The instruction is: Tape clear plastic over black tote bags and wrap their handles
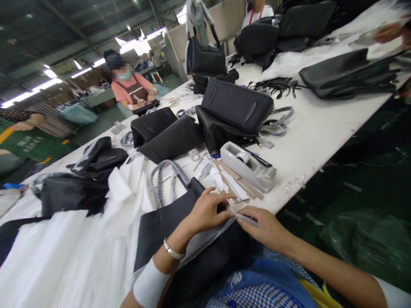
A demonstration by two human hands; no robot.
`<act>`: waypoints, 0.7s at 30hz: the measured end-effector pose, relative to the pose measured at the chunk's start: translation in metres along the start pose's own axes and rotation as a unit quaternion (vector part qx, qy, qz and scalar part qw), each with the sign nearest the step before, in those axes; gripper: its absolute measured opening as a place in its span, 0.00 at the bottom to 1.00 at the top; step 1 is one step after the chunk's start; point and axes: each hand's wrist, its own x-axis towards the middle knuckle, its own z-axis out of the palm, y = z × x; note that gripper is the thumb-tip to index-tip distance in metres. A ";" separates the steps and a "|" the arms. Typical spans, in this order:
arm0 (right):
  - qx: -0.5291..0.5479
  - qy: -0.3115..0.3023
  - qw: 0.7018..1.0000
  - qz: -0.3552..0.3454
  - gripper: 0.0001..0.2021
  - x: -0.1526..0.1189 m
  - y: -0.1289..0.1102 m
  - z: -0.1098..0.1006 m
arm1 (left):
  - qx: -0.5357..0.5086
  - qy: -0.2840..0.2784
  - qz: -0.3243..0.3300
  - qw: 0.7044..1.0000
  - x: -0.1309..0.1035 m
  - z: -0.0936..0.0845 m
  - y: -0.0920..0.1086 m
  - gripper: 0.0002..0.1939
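Observation:
A black handbag [167, 226] lies in front of me at the table's near edge, its grey-wrapped handles [167, 171] pointing away. My left hand [208, 211] pinches a thin grey strip [221, 229] along the bag's edge. My right hand [263, 226] holds the same strip at its other end, fingertips almost meeting the left hand's. A bracelet and a white sleeve cover sit on my left wrist.
A grey tape dispenser [248, 164] and paper strips [229, 182] lie just beyond my hands. Several black bags [236, 105] stand farther along the white table [321, 128]. White wrapping sheets [64, 252] pile at left. A person in a pink top [133, 87] works at the far end.

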 end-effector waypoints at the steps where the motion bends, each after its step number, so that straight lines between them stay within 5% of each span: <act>1: -0.003 0.011 1.000 -0.003 0.11 0.000 0.000 0.002 | -0.019 0.005 -0.013 1.000 0.001 0.002 -0.002 0.22; 4: -0.027 0.021 0.999 -0.022 0.13 0.001 0.003 0.002 | -0.076 0.056 -0.054 0.994 0.004 0.011 -0.009 0.15; 8: -0.045 -0.061 0.997 -0.021 0.17 0.008 0.012 -0.007 | -0.131 0.110 -0.075 0.982 0.006 0.024 -0.017 0.13; 15: -0.085 -0.164 0.982 -0.031 0.18 0.020 0.009 -0.031 | 0.078 0.175 -0.033 0.981 -0.003 0.023 -0.008 0.09; 17: -0.070 -0.152 0.985 -0.035 0.18 0.025 0.002 -0.037 | 0.118 0.209 -0.050 0.969 -0.016 0.018 -0.001 0.10; 21: -0.051 -0.034 0.997 -0.036 0.19 0.051 -0.005 -0.034 | 0.172 0.250 -0.119 0.945 -0.058 0.018 0.006 0.15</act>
